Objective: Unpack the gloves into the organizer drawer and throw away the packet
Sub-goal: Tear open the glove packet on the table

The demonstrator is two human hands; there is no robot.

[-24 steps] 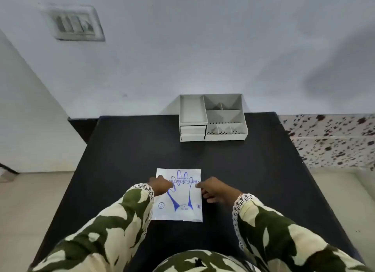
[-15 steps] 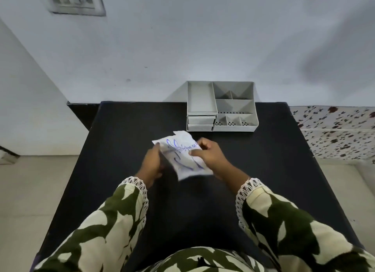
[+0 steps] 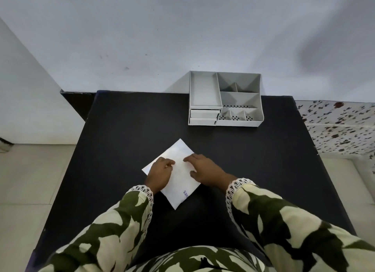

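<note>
The white glove packet (image 3: 180, 180) lies flat on the black table (image 3: 121, 129), turned diagonally with its mostly plain side up and a bit of blue print near its lower corner. My left hand (image 3: 160, 171) sits on the packet's left part, fingers curled and pinching at its surface. My right hand (image 3: 205, 168) rests flat on the right part with fingers spread. The grey organizer (image 3: 239, 121) stands at the table's far edge against the wall. Its two small drawers (image 3: 204, 116) at the front left are closed.
The organizer's top has several empty open compartments. A white wall runs behind the table, tiled floor lies to the left, and a spotted cloth surface (image 3: 341, 125) lies to the right. My camouflage-patterned sleeves fill the lower view.
The packet was lifted off the table by both hands, turned over and rotated, and now lies on the table again, printed side down and farther forward.
</note>
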